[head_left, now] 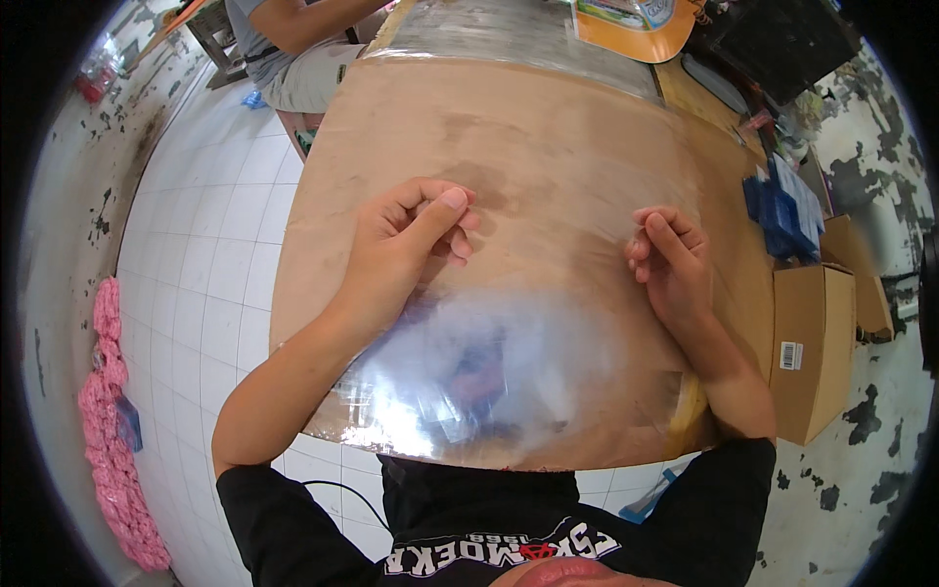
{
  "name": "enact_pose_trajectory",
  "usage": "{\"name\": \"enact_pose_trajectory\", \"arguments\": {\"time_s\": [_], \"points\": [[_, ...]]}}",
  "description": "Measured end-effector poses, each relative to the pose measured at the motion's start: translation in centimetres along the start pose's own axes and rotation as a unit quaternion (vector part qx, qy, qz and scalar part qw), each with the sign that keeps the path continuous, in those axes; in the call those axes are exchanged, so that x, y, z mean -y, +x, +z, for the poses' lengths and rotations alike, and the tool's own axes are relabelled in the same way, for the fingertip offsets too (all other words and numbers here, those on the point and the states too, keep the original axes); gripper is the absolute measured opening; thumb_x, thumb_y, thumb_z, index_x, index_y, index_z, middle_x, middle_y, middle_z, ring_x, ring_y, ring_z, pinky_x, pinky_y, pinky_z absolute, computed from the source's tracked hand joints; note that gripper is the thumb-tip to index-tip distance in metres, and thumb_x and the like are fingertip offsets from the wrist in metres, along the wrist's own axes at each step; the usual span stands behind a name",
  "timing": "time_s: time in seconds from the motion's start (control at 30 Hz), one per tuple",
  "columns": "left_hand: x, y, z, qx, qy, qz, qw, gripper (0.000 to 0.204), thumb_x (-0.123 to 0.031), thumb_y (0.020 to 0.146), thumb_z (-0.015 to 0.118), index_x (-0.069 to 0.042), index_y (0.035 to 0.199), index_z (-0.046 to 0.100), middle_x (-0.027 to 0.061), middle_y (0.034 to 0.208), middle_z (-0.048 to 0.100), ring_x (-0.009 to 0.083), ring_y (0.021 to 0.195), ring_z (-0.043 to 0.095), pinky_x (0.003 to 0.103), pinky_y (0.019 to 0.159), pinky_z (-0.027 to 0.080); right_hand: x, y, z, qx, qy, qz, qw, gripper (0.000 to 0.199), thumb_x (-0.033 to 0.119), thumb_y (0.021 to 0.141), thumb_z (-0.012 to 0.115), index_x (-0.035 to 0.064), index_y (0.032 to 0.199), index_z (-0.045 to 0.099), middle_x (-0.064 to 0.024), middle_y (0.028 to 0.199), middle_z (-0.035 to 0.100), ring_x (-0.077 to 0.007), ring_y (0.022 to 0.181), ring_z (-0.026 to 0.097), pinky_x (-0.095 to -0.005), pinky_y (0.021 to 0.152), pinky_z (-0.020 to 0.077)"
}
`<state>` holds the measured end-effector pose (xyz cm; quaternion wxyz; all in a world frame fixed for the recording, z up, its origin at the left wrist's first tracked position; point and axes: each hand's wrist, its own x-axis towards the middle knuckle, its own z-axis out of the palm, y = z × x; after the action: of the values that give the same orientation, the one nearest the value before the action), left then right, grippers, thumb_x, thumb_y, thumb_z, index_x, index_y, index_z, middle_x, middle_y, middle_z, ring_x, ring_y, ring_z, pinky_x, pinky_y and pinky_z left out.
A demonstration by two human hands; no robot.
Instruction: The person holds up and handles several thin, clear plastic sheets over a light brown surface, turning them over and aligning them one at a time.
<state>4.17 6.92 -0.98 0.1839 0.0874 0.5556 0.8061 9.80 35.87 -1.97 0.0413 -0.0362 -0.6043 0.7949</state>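
Over the left part of a brown cardboard-covered tabletop [548,127], my left hand [416,223] has its thumb pressed to the index finger in a pinch. The other fingers curl loosely beneath. Across from it, on the right side, my right hand [673,256] is closed too, thumb tip against the curled fingers. Whatever either pinch holds, if anything, is too small or too clear to make out. Shiny clear film [489,362] covers the table's near part, reflecting bright light between my forearms.
A cardboard box [814,342] and blue packets [787,210] stand along the right edge. An orange printed sheet [641,27] lies at the far end. Another person [298,49] sits at the far left. A pink bundle [112,421] lies on the floor by the left wall.
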Motion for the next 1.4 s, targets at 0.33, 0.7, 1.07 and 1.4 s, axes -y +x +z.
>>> {"name": "enact_pose_trajectory", "arguments": {"time_s": [0.33,0.7,1.07,1.4], "points": [[0.0,-0.1,0.0,0.013,-0.007,-0.005,1.000,0.017,-0.015,0.096,0.055,-0.001,0.102,0.062,0.0054,0.087,0.065,0.0092,0.067,0.059,0.023,0.061,0.048,0.0,0.1,0.0,0.010,0.020,-0.008,1.000,0.017,0.018,0.095,0.059,0.0019,0.097,0.065,-0.0040,0.068,0.063,-0.0098,0.051,0.054,-0.0210,0.046,0.0430],[-0.3,-0.2,0.2,0.003,0.021,-0.021,1.000,0.012,-0.010,0.094,0.056,-0.002,0.102,0.061,0.0044,0.085,0.066,0.0085,0.065,0.059,0.023,0.059,0.049,-0.2,0.2,-0.3,0.025,0.020,-0.014,0.999,0.017,0.016,0.096,0.057,0.0013,0.098,0.064,-0.0047,0.069,0.063,-0.0092,0.051,0.055,-0.0200,0.046,0.0431],[0.2,-0.2,-0.5,0.020,0.032,-0.018,0.999,0.008,-0.010,0.092,0.057,-0.002,0.094,0.061,0.0045,0.082,0.065,0.0073,0.068,0.060,0.020,0.059,0.048,-0.1,0.1,-0.2,0.027,0.008,-0.010,1.000,0.018,0.016,0.095,0.058,0.0001,0.097,0.064,-0.0057,0.069,0.063,-0.0098,0.052,0.056,-0.0203,0.046,0.0440],[-0.1,-0.9,0.9,0.035,0.052,0.062,0.996,0.011,-0.010,0.093,0.059,-0.001,0.098,0.057,0.0027,0.080,0.062,0.0070,0.068,0.057,0.020,0.060,0.045,0.1,-0.3,-0.1,0.050,-0.022,-0.008,0.999,0.016,0.015,0.094,0.059,-0.0006,0.094,0.065,-0.0057,0.068,0.063,-0.0100,0.055,0.057,-0.0207,0.047,0.0449]]}}
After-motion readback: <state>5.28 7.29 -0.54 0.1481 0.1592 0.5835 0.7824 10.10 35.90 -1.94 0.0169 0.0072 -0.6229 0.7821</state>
